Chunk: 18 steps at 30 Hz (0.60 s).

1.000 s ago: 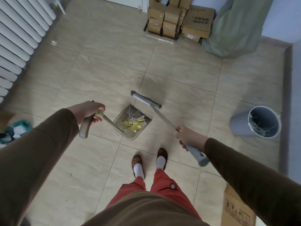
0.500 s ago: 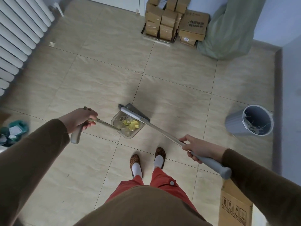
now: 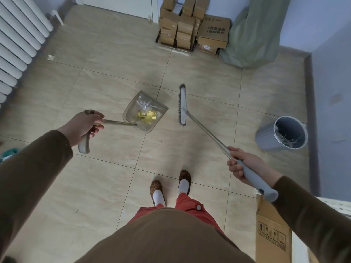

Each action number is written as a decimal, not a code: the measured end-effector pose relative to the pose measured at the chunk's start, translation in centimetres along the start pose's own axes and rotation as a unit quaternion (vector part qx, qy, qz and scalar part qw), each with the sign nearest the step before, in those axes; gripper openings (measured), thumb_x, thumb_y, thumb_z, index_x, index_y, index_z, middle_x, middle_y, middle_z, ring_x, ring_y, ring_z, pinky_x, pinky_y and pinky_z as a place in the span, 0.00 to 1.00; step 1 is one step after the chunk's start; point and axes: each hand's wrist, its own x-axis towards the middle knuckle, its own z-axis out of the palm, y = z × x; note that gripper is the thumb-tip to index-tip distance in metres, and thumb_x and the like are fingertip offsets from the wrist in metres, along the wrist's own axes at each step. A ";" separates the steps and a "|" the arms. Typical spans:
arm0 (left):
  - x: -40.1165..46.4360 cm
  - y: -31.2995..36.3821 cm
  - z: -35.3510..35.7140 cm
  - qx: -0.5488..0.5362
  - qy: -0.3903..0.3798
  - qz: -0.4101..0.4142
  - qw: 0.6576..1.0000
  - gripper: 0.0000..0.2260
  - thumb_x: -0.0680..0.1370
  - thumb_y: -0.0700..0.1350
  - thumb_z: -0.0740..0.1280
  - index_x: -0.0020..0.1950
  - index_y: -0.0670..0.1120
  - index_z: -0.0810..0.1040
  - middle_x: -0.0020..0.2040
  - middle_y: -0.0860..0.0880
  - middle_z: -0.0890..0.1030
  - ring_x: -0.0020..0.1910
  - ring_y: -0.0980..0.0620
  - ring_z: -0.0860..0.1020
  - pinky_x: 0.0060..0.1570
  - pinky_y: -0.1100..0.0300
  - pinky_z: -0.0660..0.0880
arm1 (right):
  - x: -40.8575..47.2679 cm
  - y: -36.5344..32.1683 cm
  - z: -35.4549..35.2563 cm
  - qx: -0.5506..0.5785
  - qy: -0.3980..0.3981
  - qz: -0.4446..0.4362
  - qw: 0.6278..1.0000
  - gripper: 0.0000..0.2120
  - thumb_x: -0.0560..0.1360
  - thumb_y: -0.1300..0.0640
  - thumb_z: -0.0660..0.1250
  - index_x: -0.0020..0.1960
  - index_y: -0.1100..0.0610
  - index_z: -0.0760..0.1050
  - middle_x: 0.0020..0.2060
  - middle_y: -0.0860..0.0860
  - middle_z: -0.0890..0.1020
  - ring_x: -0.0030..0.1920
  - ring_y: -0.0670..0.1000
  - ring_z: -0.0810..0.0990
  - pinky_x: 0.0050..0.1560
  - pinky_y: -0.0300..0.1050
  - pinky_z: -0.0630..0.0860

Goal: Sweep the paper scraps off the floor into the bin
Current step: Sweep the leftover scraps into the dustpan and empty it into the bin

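My left hand (image 3: 83,126) grips the handle of a grey long-handled dustpan (image 3: 131,112) that sits on the tiled floor ahead of my feet. Yellow paper scraps (image 3: 147,116) lie inside the pan, with thin white strips behind them. My right hand (image 3: 242,165) grips the grey handle of a broom; the broom head (image 3: 182,107) is to the right of the dustpan, apart from it. A grey round bin (image 3: 283,133) stands on the floor at the right, holding some pale strips.
A white radiator (image 3: 17,44) lines the left wall. Stacked cardboard boxes (image 3: 191,29) and a green sack (image 3: 252,38) stand at the back wall. A cardboard box (image 3: 271,228) is by my right leg. A small scrap (image 3: 50,57) lies near the radiator.
The broom head has swung off the dustpan to its right side. The dustpan has turned a little with the yellow scraps still in it. The view has shifted left and back.
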 end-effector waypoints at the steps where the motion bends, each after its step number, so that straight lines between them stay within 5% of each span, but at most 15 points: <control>1: 0.0 0.3 0.2 -0.010 0.007 0.006 1.000 0.14 0.76 0.36 0.63 0.61 0.38 0.77 0.44 0.39 0.78 0.30 0.51 0.70 0.28 0.61 0.66 | 0.1 0.1 0.2 0.005 0.006 0.001 1.000 0.16 0.82 0.57 0.60 0.69 0.50 0.71 0.31 0.53 0.71 0.20 0.46 0.69 0.17 0.36 0.69; 8: -0.2 2.1 1.3 -0.051 0.026 0.050 0.997 0.11 0.75 0.36 0.62 0.57 0.42 0.76 0.42 0.40 0.77 0.30 0.51 0.69 0.27 0.61 0.65 | -0.5 2.1 0.3 -0.001 0.020 0.064 0.998 0.14 0.81 0.56 0.62 0.66 0.54 0.70 0.29 0.52 0.72 0.20 0.45 0.70 0.16 0.36 0.70; 18: 0.6 4.2 2.5 -0.064 0.005 0.071 0.995 0.10 0.74 0.37 0.63 0.54 0.43 0.76 0.40 0.42 0.77 0.30 0.52 0.70 0.27 0.61 0.65 | -0.9 4.9 1.6 -0.219 -0.005 0.111 0.970 0.14 0.82 0.59 0.60 0.66 0.50 0.70 0.30 0.54 0.75 0.23 0.46 0.71 0.19 0.36 0.70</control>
